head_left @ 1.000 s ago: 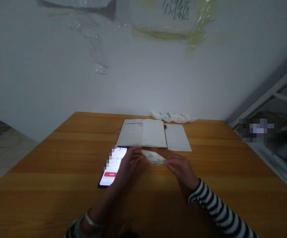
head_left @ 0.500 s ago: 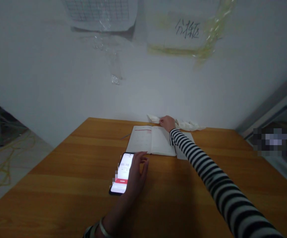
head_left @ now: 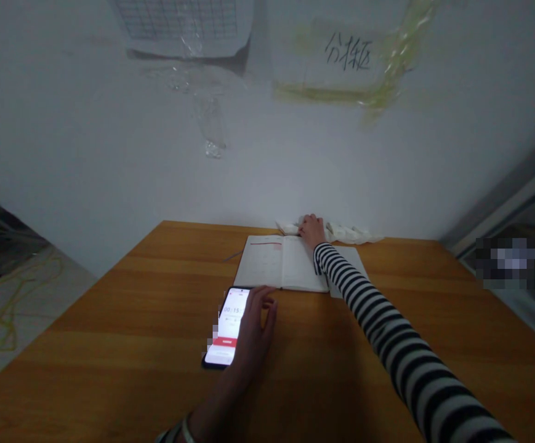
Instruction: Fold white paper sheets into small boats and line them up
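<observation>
Head view: white pieces [head_left: 351, 234] already lay in a far row; the right hand [head_left: 312, 230] reached them, whether pinching I couldn't tell; the left hand [head_left: 254, 327], loosely spread, had none.

On the table [head_left: 133, 320], tissues [head_left: 348, 234] behind the notebook [head_left: 262, 264], phone [head_left: 227, 326] before it, sheet [head_left: 356, 257] at right.

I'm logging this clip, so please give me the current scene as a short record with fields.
Left hand: beside phone, fingers loosely curled, nothing visible in them
Right hand: at the white pieces by the wall; grip unclear
Phone: screen lit, partly hidden by left hand
Notebook: open
Sheet: right of notebook, partly under sleeve
</observation>
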Available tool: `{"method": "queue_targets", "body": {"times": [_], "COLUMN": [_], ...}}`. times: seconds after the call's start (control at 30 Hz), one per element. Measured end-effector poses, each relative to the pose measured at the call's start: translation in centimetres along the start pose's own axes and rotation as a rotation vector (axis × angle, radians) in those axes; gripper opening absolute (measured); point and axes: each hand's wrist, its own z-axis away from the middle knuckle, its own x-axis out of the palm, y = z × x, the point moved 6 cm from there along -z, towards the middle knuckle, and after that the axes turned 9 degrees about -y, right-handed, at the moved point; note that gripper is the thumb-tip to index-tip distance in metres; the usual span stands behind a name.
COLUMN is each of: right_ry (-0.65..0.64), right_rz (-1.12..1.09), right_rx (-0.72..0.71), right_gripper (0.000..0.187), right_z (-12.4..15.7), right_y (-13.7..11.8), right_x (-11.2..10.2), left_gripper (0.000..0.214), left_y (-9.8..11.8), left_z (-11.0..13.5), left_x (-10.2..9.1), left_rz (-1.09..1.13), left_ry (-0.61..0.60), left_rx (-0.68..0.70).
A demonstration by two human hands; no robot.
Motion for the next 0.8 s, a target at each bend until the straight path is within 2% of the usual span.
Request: {"method": "queue_targets", "body": {"times": [0.17, 0.27, 0.37, 0.47, 0.57, 0.63, 0.7, 0.8], "right_ry": [0.059, 0.128, 0.204, 0.262, 0.119, 0.047, -0.028, -0.125], "right_rz": [-0.033, -0.069, -0.103, -0.196, -0.232, -0.211, -0.191, -0.106], "right_rx": [-0.04, -0.044, -0.018, -0.02, -0.113, -0.144, -0.172, -0.144], "right_gripper": [0.02, 0.028, 0.033, 0.03, 0.033, 0.043, 0.051, 0.039], "right_z": [0.6, 2.3, 6.3, 12.3, 18.1, 20.9, 22.5, 22.8], "right_y": [0.1, 0.6, 2.1, 4.4, 5.6, 5.9, 5.5, 4.8], "right_x": [-0.6, -1.7, -2.5, -1.8, 1.0, 2.5, 3.5, 3.8], "left_gripper": [0.026, 0.027, 0.027, 0.028, 0.029, 0.03, 0.03, 0.028], "left_y": [-0.1, -0.4, -0.6, -0.5, -0.4, -0.3, -0.4, -0.5], "left_z": [0.2, 0.3, 0.3, 0.2, 0.2, 0.2, 0.2, 0.3], "left_x": [0.1, 0.3, 0.3, 0.2, 0.2, 0.4, 0.6, 0.9], "left_rz": [0.007, 0.018, 0.026, 0.011, -0.003, -0.009, -0.012, -0.014], "left_ry": [-0.006, -0.004, -0.001, 0.004, -0.002, -0.009, -0.02, -0.044], "left_rx": [-0.014, -0.022, -0.023, -0.027, -0.013, -0.005, -0.007, -0.015]}}
